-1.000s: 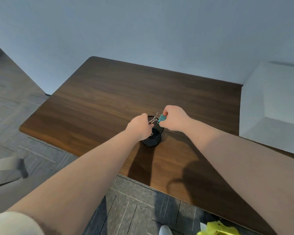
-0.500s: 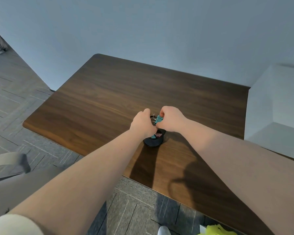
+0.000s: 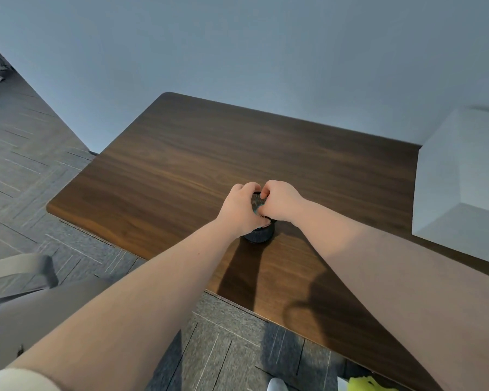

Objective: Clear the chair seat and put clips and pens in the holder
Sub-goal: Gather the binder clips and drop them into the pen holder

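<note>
Brown wood makes the surface (image 3: 181, 170), and a small black holder (image 3: 261, 235) stands on it. Both hands meet over its top: the left hand (image 3: 242, 210) curls around the holder, and the right hand (image 3: 280, 200) pinches a blue clip (image 3: 256, 209) with closed fingers, right at the opening.

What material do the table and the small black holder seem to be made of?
Table: wood or a wood-look veneer, dark brown with long grain lines and a smooth, slightly glossy finish. Holder: probably black metal mesh, since a fine grid shows on its inner wall; plastic cannot be excluded.
</note>
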Demonstrator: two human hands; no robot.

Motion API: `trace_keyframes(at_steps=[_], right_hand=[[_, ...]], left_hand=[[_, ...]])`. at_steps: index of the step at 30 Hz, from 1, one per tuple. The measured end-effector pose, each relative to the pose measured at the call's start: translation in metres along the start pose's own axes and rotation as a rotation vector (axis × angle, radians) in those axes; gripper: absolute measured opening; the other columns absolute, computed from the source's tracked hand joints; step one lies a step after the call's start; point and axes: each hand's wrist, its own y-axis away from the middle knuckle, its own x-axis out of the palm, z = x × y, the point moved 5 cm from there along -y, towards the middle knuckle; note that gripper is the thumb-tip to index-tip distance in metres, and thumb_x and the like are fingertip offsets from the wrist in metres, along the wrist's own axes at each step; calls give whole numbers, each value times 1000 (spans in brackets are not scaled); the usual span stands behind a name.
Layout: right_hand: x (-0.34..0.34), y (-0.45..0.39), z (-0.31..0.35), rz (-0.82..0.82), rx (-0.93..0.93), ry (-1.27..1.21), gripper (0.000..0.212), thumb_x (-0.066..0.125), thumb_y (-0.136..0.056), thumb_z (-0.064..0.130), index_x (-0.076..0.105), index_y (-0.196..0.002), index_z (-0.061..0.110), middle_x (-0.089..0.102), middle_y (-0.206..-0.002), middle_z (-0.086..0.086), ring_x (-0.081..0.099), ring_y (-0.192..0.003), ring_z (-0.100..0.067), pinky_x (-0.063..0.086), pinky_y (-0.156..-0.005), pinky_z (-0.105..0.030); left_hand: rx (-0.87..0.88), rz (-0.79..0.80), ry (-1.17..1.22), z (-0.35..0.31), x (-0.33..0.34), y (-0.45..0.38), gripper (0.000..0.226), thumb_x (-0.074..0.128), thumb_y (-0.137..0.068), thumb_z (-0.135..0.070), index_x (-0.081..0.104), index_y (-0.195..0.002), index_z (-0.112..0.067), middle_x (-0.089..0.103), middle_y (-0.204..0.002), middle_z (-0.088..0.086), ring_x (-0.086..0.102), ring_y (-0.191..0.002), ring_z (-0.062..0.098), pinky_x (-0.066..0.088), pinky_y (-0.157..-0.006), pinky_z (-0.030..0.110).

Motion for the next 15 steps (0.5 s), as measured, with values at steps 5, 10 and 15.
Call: trace_keyframes(at_steps=[5,10,15], right_hand=[[0,1,2,6,-30,-24,42,71,-76,11,56,-116,11,61,-112,-6,57,-96,-23,48,-73,-30],[-2,8,7,-56,-112,45,37,62,-85,16,55,-121,15,60,-118,-6,58,-88,-21,51,-76,-32],[3,23,20,-69,-211,171,44,55,-91,20,47,-134,20,49,-137,-7,57,-112,-27,55,-89,-41]], left_hand=[[35,-28,-47,6,-8,1,69,79,-70,-23,47,-130,-16,50,-128,7,47,-120,22,39,-91,26],[39,13,-152,18,-17,7,72,74,-75,-37,41,-136,-21,41,-141,6,35,-135,24,39,-106,39],[-54,126,-338,31,-26,25,87,61,-81,-55,12,-149,-33,6,-161,4,2,-148,28,20,-116,57]])
